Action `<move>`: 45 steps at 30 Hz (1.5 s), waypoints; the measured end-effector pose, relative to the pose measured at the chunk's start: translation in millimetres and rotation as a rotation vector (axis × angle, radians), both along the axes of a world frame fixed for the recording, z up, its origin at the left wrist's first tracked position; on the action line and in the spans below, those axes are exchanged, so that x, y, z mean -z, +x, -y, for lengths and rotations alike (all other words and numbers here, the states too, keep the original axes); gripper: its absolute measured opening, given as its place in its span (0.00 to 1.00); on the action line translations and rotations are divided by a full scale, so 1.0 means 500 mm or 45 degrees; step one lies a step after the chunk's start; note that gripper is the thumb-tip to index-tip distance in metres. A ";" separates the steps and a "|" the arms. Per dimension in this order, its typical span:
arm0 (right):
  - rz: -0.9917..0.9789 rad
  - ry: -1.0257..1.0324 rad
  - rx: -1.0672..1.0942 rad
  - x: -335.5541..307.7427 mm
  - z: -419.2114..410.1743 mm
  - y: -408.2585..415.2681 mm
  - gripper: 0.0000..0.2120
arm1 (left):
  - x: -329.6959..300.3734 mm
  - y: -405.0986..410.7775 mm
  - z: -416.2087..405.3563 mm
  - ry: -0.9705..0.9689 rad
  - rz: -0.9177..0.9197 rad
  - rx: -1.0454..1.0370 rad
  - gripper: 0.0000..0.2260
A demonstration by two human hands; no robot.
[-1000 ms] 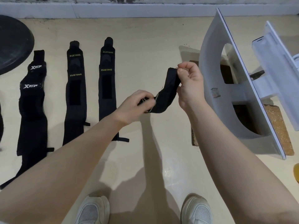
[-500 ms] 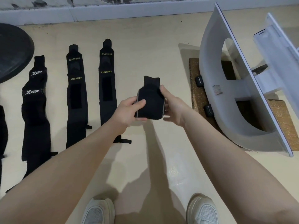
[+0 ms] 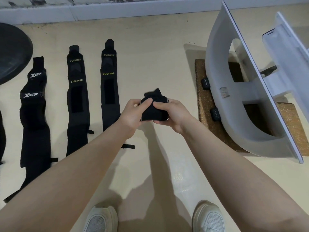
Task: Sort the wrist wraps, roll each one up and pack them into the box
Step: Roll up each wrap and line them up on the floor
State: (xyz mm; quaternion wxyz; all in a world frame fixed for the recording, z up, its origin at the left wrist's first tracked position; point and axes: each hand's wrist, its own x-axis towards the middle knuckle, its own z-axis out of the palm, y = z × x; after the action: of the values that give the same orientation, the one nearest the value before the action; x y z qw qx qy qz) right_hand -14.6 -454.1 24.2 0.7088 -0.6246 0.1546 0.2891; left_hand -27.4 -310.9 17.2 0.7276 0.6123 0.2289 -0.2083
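Wrist wrap (image 3: pixel 154 108), black, mostly rolled, is held in mid-air between both hands above the floor (image 3: pixel 150 47), roughly centre of view. A short loose tail sticks up at the far end of the roll. A grey edge strip is seen along its right side.

Left hand (image 3: pixel 133 114): grip closed on the roll from the left, thumb pressed on top. Right hand (image 3: pixel 172 114): grip closed on the roll from the right, thumb on top, fingers curled underneath. The thumbs nearly meet on top of the roll.

Unrolled wraps are laid flat on the floor to the left, side by side and apart from each other: two marked XUEYING (image 3: pixel 76 101) (image 3: pixel 109 91), one marked XTEP (image 3: pixel 33 118) further left. One more black strip (image 3: pixel 2 136) is cut off at the left edge, probably another wrap; too little is shown to tell.

A dark round object (image 3: pixel 11 52) is partly seen at top left.

To the right, a cork mat (image 3: pixel 203 104) lies on the floor, with two small rolled black items (image 3: pixel 206 83) (image 3: pixel 215 114) on it, just beside the base of a white plastic frame (image 3: pixel 234 97) standing over the mat. Their labels are too small to read.

White shoes (image 3: pixel 100 220) (image 3: pixel 209 218) are seen at the bottom edge, below the forearms.
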 end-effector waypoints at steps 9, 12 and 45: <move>0.133 -0.100 0.047 -0.012 -0.011 -0.005 0.05 | 0.002 -0.001 0.005 0.039 -0.015 0.050 0.14; 0.135 -0.154 0.079 -0.007 -0.018 0.000 0.19 | 0.005 -0.001 0.009 0.209 0.121 0.093 0.12; -0.076 -0.077 -0.095 0.020 0.013 0.016 0.17 | -0.021 0.010 -0.005 0.328 0.433 0.359 0.20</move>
State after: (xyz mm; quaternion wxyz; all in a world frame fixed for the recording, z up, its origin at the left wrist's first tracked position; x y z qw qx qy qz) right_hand -6.6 -460.6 14.4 0.6734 -0.6421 0.1608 0.3291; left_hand -22.6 -308.5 27.6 0.6355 0.7519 0.0402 -0.1707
